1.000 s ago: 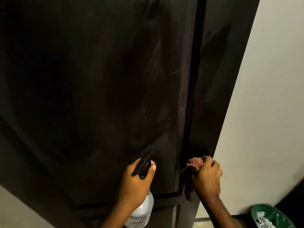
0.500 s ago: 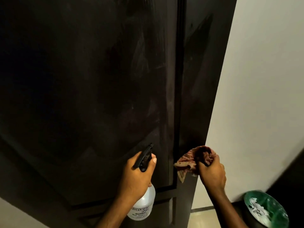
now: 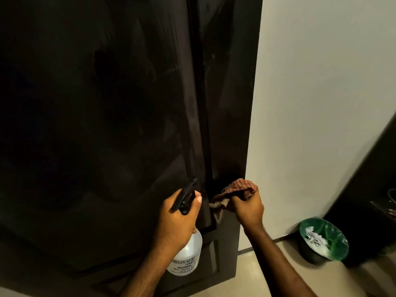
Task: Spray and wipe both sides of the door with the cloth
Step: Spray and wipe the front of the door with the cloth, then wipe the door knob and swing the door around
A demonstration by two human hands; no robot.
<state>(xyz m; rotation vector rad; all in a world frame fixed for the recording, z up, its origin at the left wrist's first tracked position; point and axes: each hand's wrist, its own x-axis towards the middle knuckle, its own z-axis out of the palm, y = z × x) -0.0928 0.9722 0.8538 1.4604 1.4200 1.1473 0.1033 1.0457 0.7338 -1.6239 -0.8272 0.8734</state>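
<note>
A dark door (image 3: 107,125) fills the left and middle of the view, with faint streaks on its panel. My left hand (image 3: 177,224) grips a clear spray bottle (image 3: 188,258) with a black trigger head, its nozzle close to the door. My right hand (image 3: 246,209) holds a bunched reddish checked cloth (image 3: 235,189) near the door's right stile, close to its outer edge. Whether the cloth touches the door, I cannot tell.
A pale wall (image 3: 321,103) stands right of the door. On the floor at lower right sits a bin with a green liner (image 3: 323,241) holding white paper. A dark piece of furniture (image 3: 368,189) leans in at the far right.
My right hand has turned and lifted the cloth a little, so more of it shows above the fingers. The view has shifted right. My left hand keeps the bottle in place.
</note>
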